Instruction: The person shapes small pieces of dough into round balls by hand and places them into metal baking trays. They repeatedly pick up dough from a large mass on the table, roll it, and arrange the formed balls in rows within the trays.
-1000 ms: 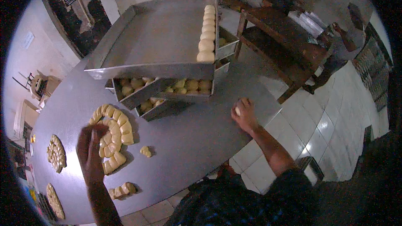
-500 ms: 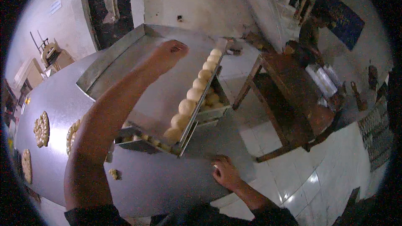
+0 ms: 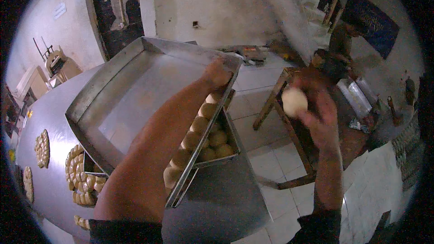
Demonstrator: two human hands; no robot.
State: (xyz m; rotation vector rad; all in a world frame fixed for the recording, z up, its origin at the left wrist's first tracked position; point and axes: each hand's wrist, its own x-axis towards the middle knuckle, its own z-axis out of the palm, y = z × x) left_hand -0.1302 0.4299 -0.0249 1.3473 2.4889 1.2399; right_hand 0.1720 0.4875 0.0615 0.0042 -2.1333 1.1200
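A large metal tray [image 3: 106, 86] lies at a slant across other trays on the worktable. Along its right wall runs a row of round dough balls [image 3: 191, 140], partly covered by my left forearm. My left hand [image 3: 218, 73] is closed at the far end of that row, against the tray's right rim; its fingertips are hidden. Off to the right, beyond the tray, my right hand [image 3: 318, 113] is raised, blurred by motion. Its fingers hold a pale dough ball [image 3: 294, 101]. A lower tray [image 3: 216, 159] with several more dough balls shows beneath the right wall.
Shaped dough pieces [image 3: 79, 174] lie on the grey worktable [image 3: 217, 203], left of the trays. To the right stands a wooden table [image 3: 296, 177] on a tiled floor, with foil-like rolls [image 3: 355, 94] on top. Another small tray [image 3: 90, 165] pokes out at left.
The large tray has shifted nearer and to the left. My left hand has moved right to its rim. My right hand has risen from the table's near edge and now shows a dough ball.
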